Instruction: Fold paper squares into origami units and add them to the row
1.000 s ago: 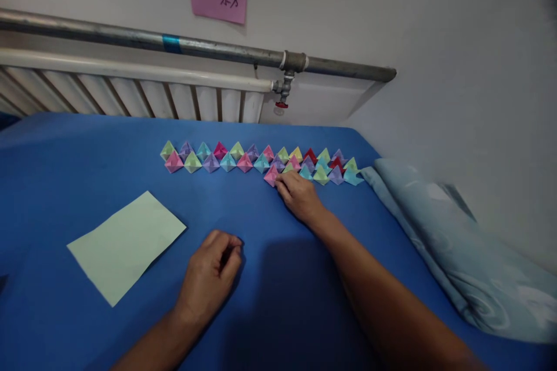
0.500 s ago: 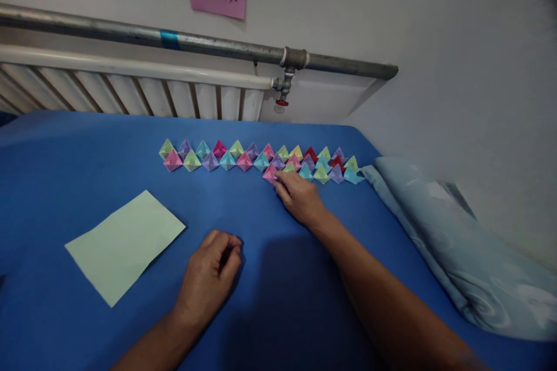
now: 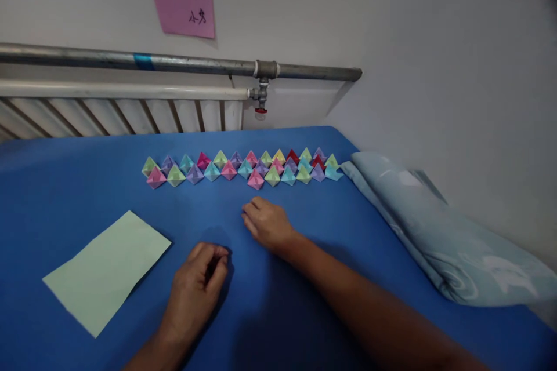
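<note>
My left hand (image 3: 198, 284) rests on the blue surface, its thumb and fingers curled together with nothing showing in them. Farther forward, my right hand (image 3: 268, 222) is held with bent fingers pressed together, and no object shows in it. Just beyond its fingertips lies a pink folded paper boat (image 3: 255, 179), apart from the hand. It sits at the left end of the short front row of paper boats (image 3: 288, 175). Behind are longer rows of boats in green, purple, blue, pink, yellow and red. A pale green sheet of paper (image 3: 108, 269) lies flat left of my left hand.
A rolled light-blue blanket (image 3: 404, 214) lies along the right side by the wall, close to the boats' right end. At the back are a white radiator (image 3: 130, 119), a metal pipe (image 3: 195, 65) and a red-handled valve (image 3: 261, 110). A pink note (image 3: 185, 0) hangs above.
My right hand has let go of the pink paper boat and drawn back toward me. My left hand keeps its curled pose. The whole view has shifted with my head.
</note>
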Action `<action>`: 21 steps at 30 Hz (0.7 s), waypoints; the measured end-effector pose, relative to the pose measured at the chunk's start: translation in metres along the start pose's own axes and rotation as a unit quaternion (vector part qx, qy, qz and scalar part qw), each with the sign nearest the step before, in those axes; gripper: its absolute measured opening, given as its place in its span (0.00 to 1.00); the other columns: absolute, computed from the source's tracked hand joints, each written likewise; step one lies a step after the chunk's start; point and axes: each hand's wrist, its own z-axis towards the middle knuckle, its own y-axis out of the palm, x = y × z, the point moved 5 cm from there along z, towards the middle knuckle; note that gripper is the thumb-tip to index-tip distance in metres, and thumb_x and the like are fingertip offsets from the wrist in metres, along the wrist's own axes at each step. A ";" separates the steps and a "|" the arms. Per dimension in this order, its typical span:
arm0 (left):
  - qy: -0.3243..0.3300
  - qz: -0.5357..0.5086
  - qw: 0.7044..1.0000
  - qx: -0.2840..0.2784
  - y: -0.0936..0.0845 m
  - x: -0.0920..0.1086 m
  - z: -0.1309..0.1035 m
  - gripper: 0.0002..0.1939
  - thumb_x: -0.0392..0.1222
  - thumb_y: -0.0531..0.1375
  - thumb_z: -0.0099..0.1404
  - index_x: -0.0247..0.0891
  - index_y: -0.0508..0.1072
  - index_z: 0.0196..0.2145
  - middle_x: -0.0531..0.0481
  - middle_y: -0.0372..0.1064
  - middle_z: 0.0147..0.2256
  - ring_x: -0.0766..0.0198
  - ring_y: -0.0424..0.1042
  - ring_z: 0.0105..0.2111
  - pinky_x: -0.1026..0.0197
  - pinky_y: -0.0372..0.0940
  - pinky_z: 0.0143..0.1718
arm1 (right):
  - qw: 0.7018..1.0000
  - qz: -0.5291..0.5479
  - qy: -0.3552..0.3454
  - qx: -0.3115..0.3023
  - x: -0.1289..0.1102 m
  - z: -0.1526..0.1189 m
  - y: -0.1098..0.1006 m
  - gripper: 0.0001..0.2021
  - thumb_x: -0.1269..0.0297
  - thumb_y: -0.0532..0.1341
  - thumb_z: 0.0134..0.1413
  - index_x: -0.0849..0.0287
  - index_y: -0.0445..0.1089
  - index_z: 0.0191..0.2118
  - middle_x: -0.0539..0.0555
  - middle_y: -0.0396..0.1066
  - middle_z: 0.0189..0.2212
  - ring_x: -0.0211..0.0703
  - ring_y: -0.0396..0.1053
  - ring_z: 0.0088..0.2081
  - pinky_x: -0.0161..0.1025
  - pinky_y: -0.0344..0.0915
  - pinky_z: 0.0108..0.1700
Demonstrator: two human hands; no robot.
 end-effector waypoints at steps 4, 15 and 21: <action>-0.007 0.001 1.000 -0.001 0.000 -0.001 0.000 0.11 0.46 0.54 0.65 0.42 0.74 0.32 0.51 0.71 0.30 0.62 0.72 0.30 0.60 0.67 0.31 | 0.999 0.003 0.033 0.009 0.006 0.006 0.001 0.08 0.67 0.56 0.62 0.61 0.71 0.42 0.60 0.70 0.40 0.45 0.68 0.40 0.39 0.65 0.38; 0.001 -0.005 1.000 0.004 -0.001 0.000 0.000 0.10 0.46 0.54 0.64 0.43 0.74 0.32 0.52 0.70 0.30 0.63 0.71 0.28 0.61 0.67 0.30 | 0.981 0.095 0.099 0.137 0.039 -0.003 -0.017 0.09 0.67 0.54 0.61 0.58 0.70 0.43 0.56 0.71 0.39 0.43 0.70 0.38 0.38 0.66 0.40; -0.007 0.002 1.000 -0.008 0.000 -0.001 -0.001 0.10 0.46 0.54 0.65 0.43 0.73 0.33 0.51 0.71 0.31 0.62 0.71 0.28 0.61 0.67 0.29 | 0.963 0.039 0.121 0.238 0.074 -0.003 -0.040 0.07 0.66 0.56 0.60 0.59 0.70 0.40 0.59 0.70 0.39 0.47 0.68 0.40 0.41 0.64 0.42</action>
